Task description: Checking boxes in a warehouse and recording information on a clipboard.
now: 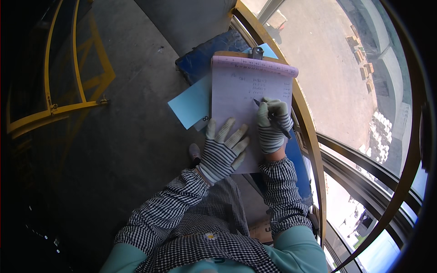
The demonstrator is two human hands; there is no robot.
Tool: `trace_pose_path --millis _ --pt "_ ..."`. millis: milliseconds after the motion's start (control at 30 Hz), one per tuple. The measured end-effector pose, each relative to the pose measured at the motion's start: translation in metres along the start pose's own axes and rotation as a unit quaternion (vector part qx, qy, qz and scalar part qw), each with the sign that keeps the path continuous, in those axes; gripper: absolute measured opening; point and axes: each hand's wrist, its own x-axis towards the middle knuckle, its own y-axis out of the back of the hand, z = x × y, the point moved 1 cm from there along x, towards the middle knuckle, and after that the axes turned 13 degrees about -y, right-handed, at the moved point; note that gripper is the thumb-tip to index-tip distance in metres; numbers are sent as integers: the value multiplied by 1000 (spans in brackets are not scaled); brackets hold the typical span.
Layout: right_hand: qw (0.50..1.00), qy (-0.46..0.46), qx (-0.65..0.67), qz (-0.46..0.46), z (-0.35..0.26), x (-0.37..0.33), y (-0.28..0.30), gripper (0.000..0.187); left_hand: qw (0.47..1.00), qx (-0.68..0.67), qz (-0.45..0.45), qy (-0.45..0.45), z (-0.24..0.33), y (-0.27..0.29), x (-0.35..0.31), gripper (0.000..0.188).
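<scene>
My right hand, in a striped knit glove, grips a dark pen with its tip at a white sheet of paper. Handwritten lines run across the upper part of the sheet. The top pages are folded back into a pinkish roll under the metal clip of a clipboard. My left hand, gloved the same way, lies flat on the lower left of the sheet with its fingers spread. Light blue cards stick out from beneath the paper on the left.
Below the clipboard is a worn blue surface. A curved yellow rail and window frames run along the right, with an outdoor yard beyond. Yellow metal barrier bars stand at the left over grey floor.
</scene>
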Motion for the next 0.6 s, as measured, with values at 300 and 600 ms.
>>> trace_pose_path --millis 300,600 --pt "1000 11 -15 18 -3 1 -1 20 1000 -4 -2 1 0 2 1 34" --pt "998 21 10 50 1 2 -1 16 1000 0 -5 0 1 3 2 34"
